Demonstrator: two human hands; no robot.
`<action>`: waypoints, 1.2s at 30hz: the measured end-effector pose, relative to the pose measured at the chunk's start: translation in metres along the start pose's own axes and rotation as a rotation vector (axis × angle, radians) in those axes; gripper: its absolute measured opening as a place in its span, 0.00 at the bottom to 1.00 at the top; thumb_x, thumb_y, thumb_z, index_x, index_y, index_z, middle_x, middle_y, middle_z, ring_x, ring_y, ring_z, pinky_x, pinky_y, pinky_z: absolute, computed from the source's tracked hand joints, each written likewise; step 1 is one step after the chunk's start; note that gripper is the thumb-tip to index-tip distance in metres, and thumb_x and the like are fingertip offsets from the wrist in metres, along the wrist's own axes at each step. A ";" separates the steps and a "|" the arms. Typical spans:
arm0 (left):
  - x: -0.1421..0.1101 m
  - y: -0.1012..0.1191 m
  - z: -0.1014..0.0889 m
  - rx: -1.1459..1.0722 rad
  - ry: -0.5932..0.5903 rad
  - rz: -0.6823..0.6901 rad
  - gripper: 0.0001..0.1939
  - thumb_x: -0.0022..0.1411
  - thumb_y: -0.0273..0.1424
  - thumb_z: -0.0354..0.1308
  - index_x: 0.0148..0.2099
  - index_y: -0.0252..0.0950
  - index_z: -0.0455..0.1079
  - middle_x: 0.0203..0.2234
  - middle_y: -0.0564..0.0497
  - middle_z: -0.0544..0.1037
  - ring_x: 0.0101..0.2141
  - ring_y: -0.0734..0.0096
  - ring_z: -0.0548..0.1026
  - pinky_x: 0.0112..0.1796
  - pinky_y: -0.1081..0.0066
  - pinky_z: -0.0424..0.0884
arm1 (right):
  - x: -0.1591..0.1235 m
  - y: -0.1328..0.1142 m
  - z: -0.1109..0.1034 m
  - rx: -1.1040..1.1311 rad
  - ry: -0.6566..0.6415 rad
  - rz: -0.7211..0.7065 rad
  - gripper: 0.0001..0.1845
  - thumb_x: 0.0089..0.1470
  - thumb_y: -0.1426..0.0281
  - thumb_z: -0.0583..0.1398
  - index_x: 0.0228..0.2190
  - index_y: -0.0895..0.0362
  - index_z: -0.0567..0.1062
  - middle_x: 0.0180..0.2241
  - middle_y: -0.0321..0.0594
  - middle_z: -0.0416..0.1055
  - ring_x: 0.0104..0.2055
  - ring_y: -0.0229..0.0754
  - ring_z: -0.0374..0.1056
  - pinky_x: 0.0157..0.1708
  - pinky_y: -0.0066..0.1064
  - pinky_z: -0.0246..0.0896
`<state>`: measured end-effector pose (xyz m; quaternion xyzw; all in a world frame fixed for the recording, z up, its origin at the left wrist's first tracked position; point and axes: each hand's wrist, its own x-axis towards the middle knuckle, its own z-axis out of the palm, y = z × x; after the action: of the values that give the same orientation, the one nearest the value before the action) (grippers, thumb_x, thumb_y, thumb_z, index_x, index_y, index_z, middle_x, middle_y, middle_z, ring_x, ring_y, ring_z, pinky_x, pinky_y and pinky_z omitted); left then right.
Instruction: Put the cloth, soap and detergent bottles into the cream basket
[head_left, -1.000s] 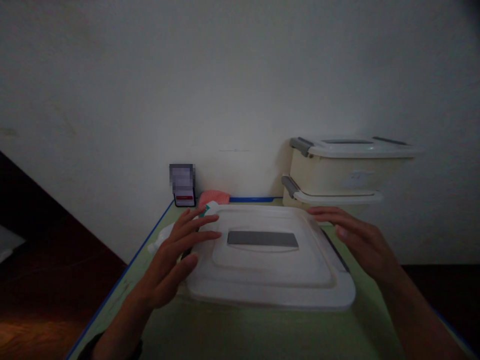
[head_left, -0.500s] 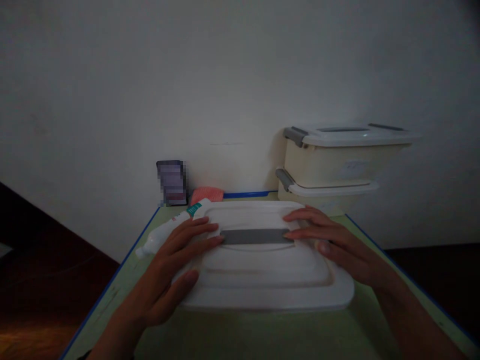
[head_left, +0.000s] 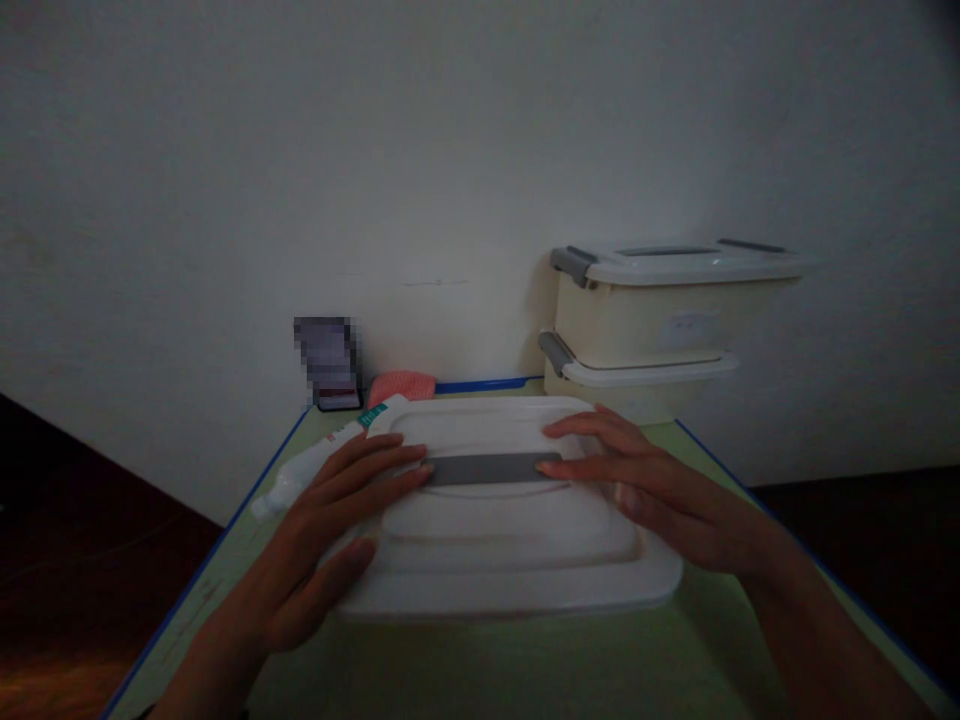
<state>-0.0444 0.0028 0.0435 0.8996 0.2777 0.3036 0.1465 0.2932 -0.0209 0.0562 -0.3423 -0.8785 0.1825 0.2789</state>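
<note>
A white plastic lid (head_left: 495, 545) with a grey handle strip (head_left: 484, 469) fills the middle of the head view, above the pale green tabletop. My left hand (head_left: 330, 530) lies on its left side, fingers stretched and apart, with a fingertip at the strip's left end. On the right side rests my right hand (head_left: 645, 480), its fingers extended, one tip at the strip's right end. Neither hand is wrapped around anything. Whatever is under the lid is hidden. A white bottle (head_left: 300, 472) with a green label lies on its side beyond my left hand.
Two cream storage boxes, an upper box (head_left: 622, 320) and a lower box (head_left: 607, 390), stand stacked at the back right, with grey latches. A pink cloth (head_left: 403, 387) and an upright phone-like device (head_left: 330, 362), partly pixelated, are at the back by the wall (head_left: 450, 150). Blue trim edges the table (head_left: 495, 670).
The whole view has shifted slightly, so everything sits a little further left. Both hands stay on the lid in nearly the same pose.
</note>
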 end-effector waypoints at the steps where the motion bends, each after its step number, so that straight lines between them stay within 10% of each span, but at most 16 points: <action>1: 0.000 0.000 0.000 0.019 -0.019 0.000 0.24 0.62 0.35 0.43 0.61 0.46 0.58 0.60 0.55 0.61 0.60 0.54 0.54 0.59 0.54 0.45 | 0.001 0.000 0.000 -0.004 -0.001 -0.008 0.21 0.61 0.64 0.47 0.54 0.46 0.66 0.57 0.40 0.57 0.62 0.47 0.47 0.61 0.48 0.31; 12: 0.001 0.001 0.007 0.011 0.062 -0.015 0.22 0.64 0.37 0.39 0.57 0.42 0.61 0.58 0.52 0.63 0.59 0.55 0.56 0.59 0.53 0.46 | 0.002 0.007 0.002 0.063 0.123 -0.057 0.20 0.60 0.60 0.48 0.45 0.54 0.74 0.53 0.45 0.65 0.58 0.46 0.56 0.61 0.46 0.34; 20: 0.000 0.003 0.004 0.012 0.021 -0.030 0.23 0.65 0.38 0.40 0.59 0.39 0.59 0.58 0.49 0.63 0.59 0.57 0.57 0.60 0.54 0.42 | 0.007 0.000 -0.006 -0.027 -0.071 0.012 0.19 0.60 0.63 0.50 0.51 0.48 0.69 0.56 0.43 0.59 0.61 0.46 0.48 0.60 0.48 0.36; 36: 0.002 0.002 0.008 0.011 0.081 0.008 0.22 0.64 0.37 0.39 0.58 0.43 0.62 0.57 0.52 0.64 0.57 0.57 0.58 0.58 0.52 0.45 | 0.014 -0.005 -0.002 -0.086 -0.066 0.067 0.21 0.62 0.61 0.45 0.53 0.46 0.67 0.58 0.39 0.59 0.63 0.46 0.45 0.61 0.50 0.30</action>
<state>-0.0370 0.0021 0.0388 0.8884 0.2817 0.3388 0.1288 0.2831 -0.0144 0.0658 -0.3767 -0.8824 0.1652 0.2285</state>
